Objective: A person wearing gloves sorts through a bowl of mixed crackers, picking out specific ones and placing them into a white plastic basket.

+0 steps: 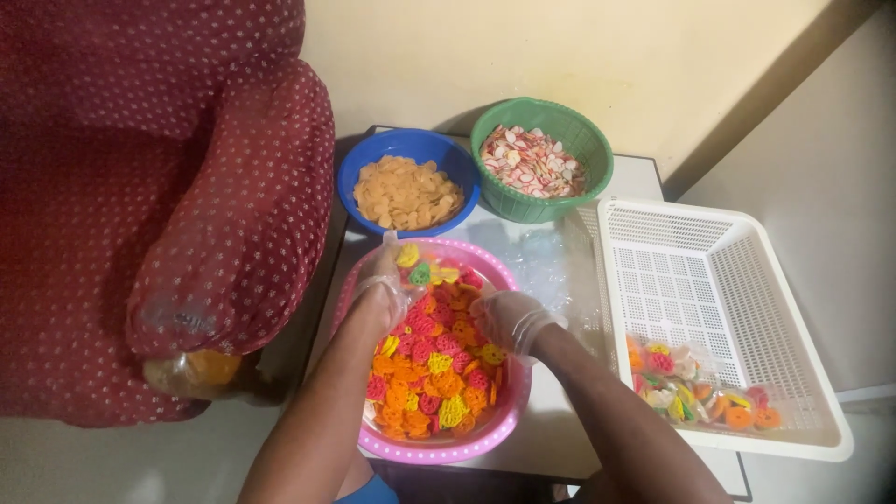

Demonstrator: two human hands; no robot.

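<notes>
Pink bowl [439,453] of coloured wheel-shaped crackers [434,373], lower centre on tabletop [551,439]. Gloved left hand [381,289] pinches clear bag [415,261] half shut; gloved right hand [509,320] curled, contents unclear. Best: keep bag mouth low over bowl, scoop gently to avoid breakage.

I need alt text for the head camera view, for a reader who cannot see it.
Two hands in thin clear gloves, left hand and right hand, work over a pink bowl of colourful wheel-shaped snacks. Behind stand a blue bowl and a green basket; a white crate sits on the right.
</notes>
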